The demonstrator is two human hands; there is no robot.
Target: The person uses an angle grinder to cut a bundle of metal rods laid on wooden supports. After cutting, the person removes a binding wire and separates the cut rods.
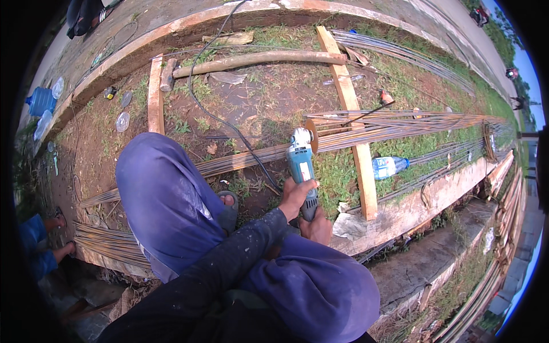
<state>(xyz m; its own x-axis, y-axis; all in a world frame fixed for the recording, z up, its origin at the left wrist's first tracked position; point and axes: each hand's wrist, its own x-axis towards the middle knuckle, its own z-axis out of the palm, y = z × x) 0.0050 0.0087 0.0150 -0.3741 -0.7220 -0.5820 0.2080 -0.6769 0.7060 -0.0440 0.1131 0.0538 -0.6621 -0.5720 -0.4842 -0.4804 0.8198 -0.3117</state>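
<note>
I hold a teal angle grinder (301,163) over long rusty steel bars (389,119), its cutting disc (313,135) at the bundle; whether it touches them I cannot tell. My left hand (296,198) is closed around the grinder's body, with my dark-sleeved forearm crossing from the lower left. My right hand (315,228), closer to me, grips the grinder's rear end. A black cord (229,128) snakes over the soil beside it. The bars cross a light wooden beam (360,177). My knees in purple trousers frame my arms, and a sandaled foot (227,207) shows behind the left leg.
A second beam (155,97), a wooden pole (257,59), more bar bundles (108,243) and a plastic bottle (390,167) lie around me inside a concrete edging (417,203). Blue jug (43,100) at left. Other people's legs (40,243) show at lower left, distant riders at upper right.
</note>
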